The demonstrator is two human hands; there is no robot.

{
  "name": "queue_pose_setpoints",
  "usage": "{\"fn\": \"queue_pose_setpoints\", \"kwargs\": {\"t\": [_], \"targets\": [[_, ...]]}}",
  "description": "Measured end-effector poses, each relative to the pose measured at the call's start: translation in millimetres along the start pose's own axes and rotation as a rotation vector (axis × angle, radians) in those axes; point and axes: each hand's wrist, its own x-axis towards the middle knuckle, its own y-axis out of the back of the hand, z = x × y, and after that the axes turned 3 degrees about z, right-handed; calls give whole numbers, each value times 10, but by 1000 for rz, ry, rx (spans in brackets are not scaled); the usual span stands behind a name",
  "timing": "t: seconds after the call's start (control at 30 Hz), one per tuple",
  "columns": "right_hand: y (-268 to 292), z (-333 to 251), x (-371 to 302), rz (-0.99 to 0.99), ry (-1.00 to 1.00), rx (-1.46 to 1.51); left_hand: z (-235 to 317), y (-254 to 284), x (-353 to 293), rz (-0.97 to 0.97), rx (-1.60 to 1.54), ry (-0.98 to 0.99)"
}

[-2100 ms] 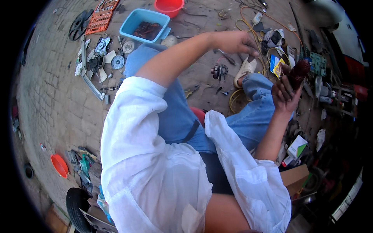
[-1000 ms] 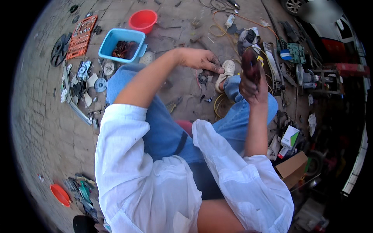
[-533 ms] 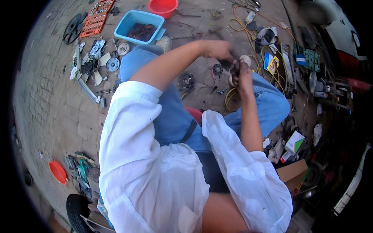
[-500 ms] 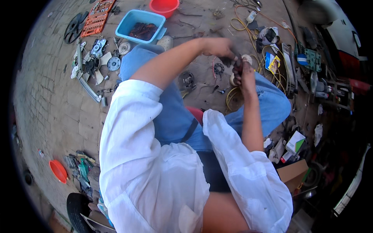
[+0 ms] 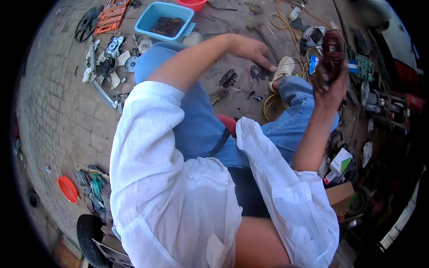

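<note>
Raised on the right, my right hand (image 5: 331, 89) is closed around a dark reddish-brown wire coil (image 5: 333, 49), which stands up above the fingers. My left hand (image 5: 254, 50) is out in front of my knees, its fingers bent and thumb side toward the coil. A thin dark wire (image 5: 298, 66) stretches between the left fingertips and the coil, passing in front of my beige shoe (image 5: 286, 68). The left fingers seem pinched on its end. Under the left hand, a small round black part (image 5: 255, 72) and a dark motor piece (image 5: 228, 78) lie on the ground.
Ahead stands a light-blue tub (image 5: 185, 27) with dark coils inside, beside a red basin (image 5: 193, 4). An orange socket set (image 5: 110, 18) and dismantled fan parts (image 5: 107, 69) lie left. Yellow cable (image 5: 277, 20), a green tool case (image 5: 364, 67) and boxes (image 5: 340, 161) crowd the right.
The hands were close together over the shoe. My right hand has moved right and up with the coil, now plainly visible; my left hand stayed near its place, and a wire now spans the gap.
</note>
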Motion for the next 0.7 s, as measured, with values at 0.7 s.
{"fn": "queue_pose_setpoints", "kwargs": {"t": [0.7], "targets": [[75, -522, -111, -94, 24, 270, 182, 215, 328, 496, -108, -137]]}}
